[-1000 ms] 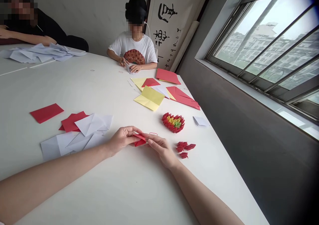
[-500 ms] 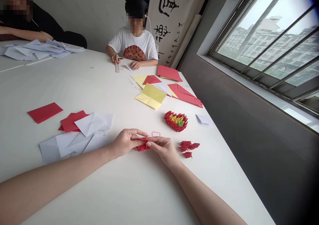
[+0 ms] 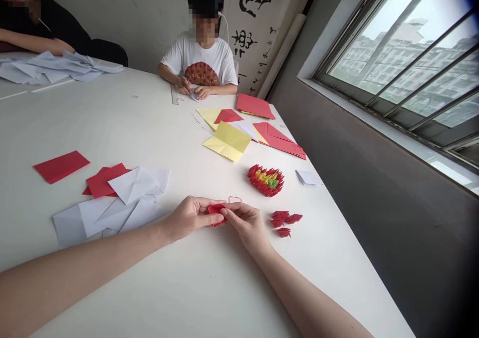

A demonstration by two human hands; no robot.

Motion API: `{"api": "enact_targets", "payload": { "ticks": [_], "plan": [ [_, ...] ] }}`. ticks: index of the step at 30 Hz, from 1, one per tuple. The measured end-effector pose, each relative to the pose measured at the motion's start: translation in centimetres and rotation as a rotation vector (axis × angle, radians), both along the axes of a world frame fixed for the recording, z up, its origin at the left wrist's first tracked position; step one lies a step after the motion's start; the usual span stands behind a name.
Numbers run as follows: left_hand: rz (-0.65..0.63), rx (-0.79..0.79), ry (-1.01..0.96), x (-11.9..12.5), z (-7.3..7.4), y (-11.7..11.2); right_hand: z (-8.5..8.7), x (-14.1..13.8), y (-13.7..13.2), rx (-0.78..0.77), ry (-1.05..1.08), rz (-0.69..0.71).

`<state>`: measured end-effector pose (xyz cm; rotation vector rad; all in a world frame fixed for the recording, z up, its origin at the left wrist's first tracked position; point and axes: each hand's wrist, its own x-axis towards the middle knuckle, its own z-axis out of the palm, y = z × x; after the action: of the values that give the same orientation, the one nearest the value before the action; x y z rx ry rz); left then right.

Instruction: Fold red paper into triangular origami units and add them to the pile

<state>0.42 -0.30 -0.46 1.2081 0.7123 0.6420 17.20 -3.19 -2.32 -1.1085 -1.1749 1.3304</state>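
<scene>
A small piece of folded red paper (image 3: 216, 209) is pinched between both hands above the white table (image 3: 175, 278). My left hand (image 3: 190, 215) grips its left side, thumb below and fingers behind. From the other side my right hand (image 3: 245, 223) presses it between thumb and forefinger. The fingers partly cover the paper, so its exact folds are hidden. Several small folded red pieces (image 3: 281, 218) lie right of my right hand. Beyond them sits a cluster of folded red, yellow and green pieces (image 3: 265, 179). A red rectangular outline (image 3: 235, 199) shows just past my fingertips.
White sheets (image 3: 112, 215) and red sheets (image 3: 62, 166) lie on the left. Yellow paper (image 3: 228, 141) and red paper (image 3: 280, 141) are spread farther back. Across the table a person in a white shirt (image 3: 200, 68) handles paper; another person's arm (image 3: 37, 42) rests by a white paper pile.
The red paper has been turned and bunched in my fingers, showing less of its flat face. My left thumb has shifted onto its lower edge. The person opposite has brought both hands together on white paper.
</scene>
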Motion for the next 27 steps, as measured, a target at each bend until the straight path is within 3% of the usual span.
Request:
{"api": "enact_targets", "payload": {
  "ticks": [6, 16, 27],
  "plan": [
    [0.019, 0.034, 0.065, 0.25, -0.19, -0.05, 0.32, -0.06, -0.24, 0.010, -0.077, -0.011],
    [0.004, 0.074, 0.077, 0.33, -0.31, -0.14, -0.13, -0.27, -0.20, -0.005, -0.031, -0.034],
    [-0.005, 0.020, 0.068, 0.39, -0.04, -0.21, -0.30, -0.32, -0.31, -0.010, 0.009, -0.036]
  ]
}}
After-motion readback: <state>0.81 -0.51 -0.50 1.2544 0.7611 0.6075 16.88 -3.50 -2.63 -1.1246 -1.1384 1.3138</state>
